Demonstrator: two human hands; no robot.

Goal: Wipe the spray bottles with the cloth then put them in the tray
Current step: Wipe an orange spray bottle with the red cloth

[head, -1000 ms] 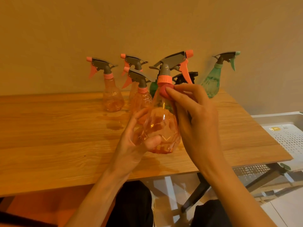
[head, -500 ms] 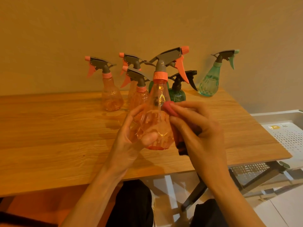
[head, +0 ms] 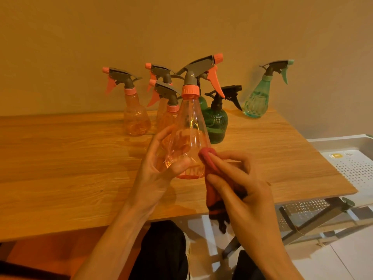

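Left hand (head: 159, 168) gripping the orange spray bottle (head: 188, 136) upright above the bench (head: 70, 168), right hand (head: 240, 186) pinching the red cloth (head: 210, 168) against its lower right side, white tray (head: 351, 158) sitting off to the right.

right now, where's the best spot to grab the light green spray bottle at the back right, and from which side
Probably by the narrow neck just under the collar of the light green spray bottle, coming from its right side with the right hand. It stands upright on the table, its body tapers to a slim neck, its trigger points right and hangs away from the neck, and the dark green bottle crowds its left.
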